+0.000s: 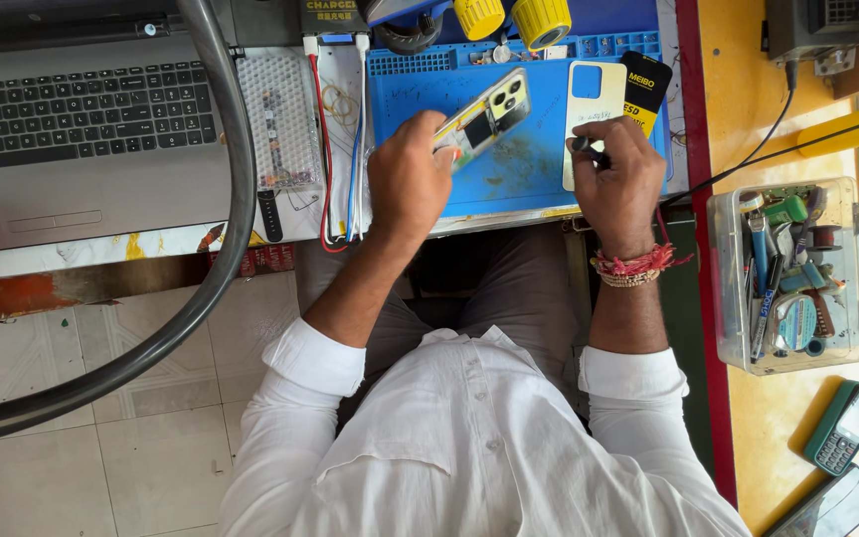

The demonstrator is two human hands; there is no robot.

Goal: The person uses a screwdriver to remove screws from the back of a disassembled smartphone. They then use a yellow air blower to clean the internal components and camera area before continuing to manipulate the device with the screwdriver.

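My left hand grips the lower end of a smartphone with its back cover off, held tilted over a blue work mat. The phone's camera cluster points up and right. My right hand is closed around a small dark tool, its tip resting by the removed pale back cover that lies flat on the mat. A black and yellow card lies beside the cover. Red thread bands wrap my right wrist.
A grey laptop sits at the left with a thick black hose curving over it. Cables lie beside the mat. Right: a clear box of tools, a green handset, yellow-handled tool.
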